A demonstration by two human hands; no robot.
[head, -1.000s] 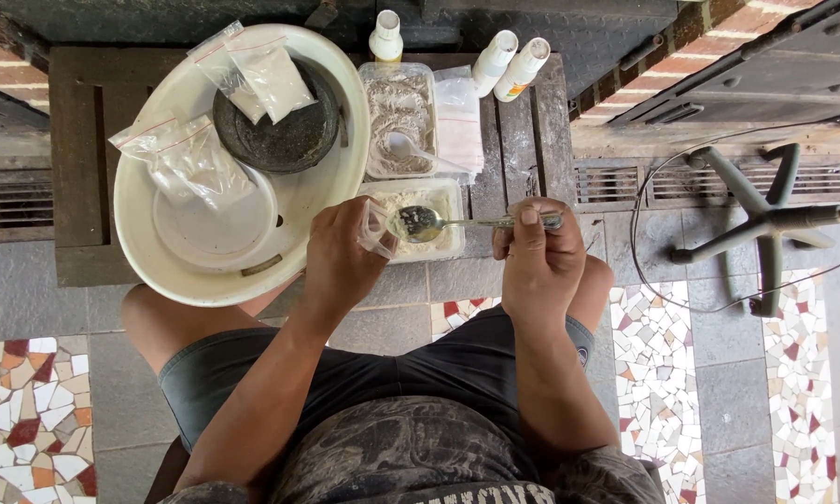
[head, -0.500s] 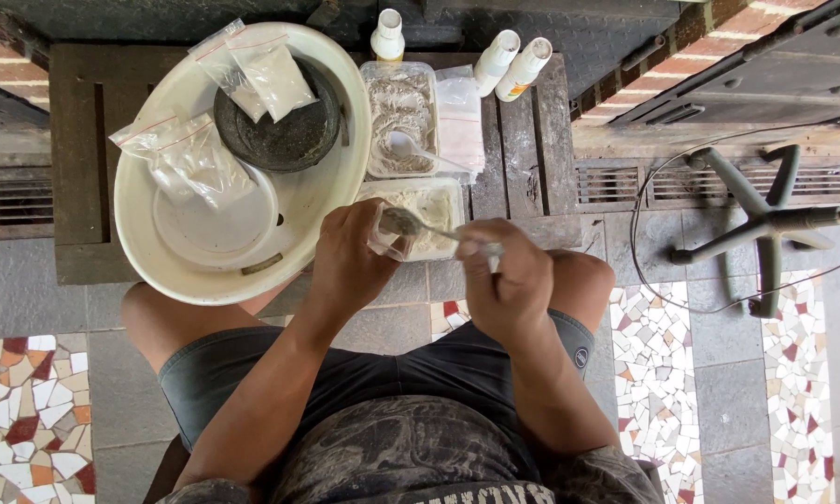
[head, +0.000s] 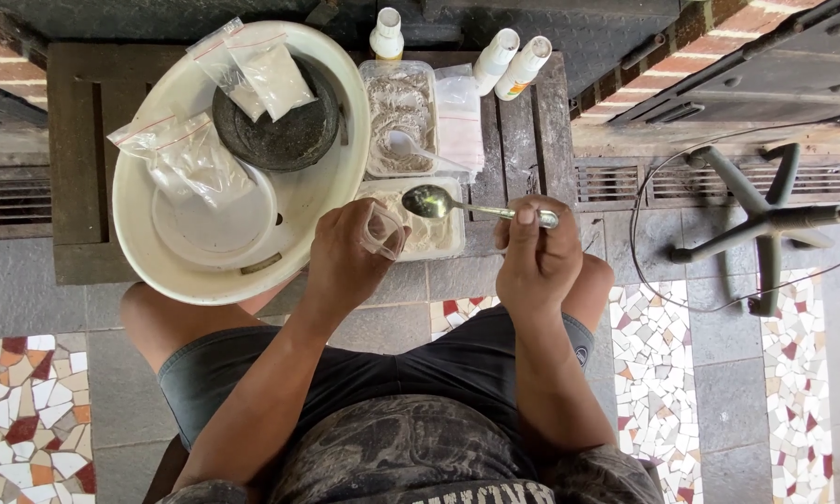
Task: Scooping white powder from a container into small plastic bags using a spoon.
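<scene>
Person seated, seen from above, both hands over a dark wooden desk [head: 84, 149]. Left hand [head: 345, 257] is clenched around a small clear plastic bag [head: 383, 231], pinching its mouth open just above a shallow rectangular container [head: 439, 238] of pale powder. Right hand [head: 532, 257] grips a metal spoon [head: 457, 205] by the handle; spoon bowl points left, sits just beside the bag mouth, over the container. Spoon bowl looks shiny; can't tell whether powder is in it.

Behind that container, a second clear tub [head: 399, 117] with whitish powder and a white plastic spoon [head: 411, 147] in it. Folded plastic bags [head: 459, 112] just right of the tub. Three white bottles [head: 495, 61] stand at the far edge. Left: a big cream basin [head: 159, 266] holding a dark round bowl [head: 275, 131], a white plate [head: 210, 233] and sealed bags of powder [head: 191, 163]. Floor: grey tile with mosaic patches; a chair base [head: 765, 224] at right.
</scene>
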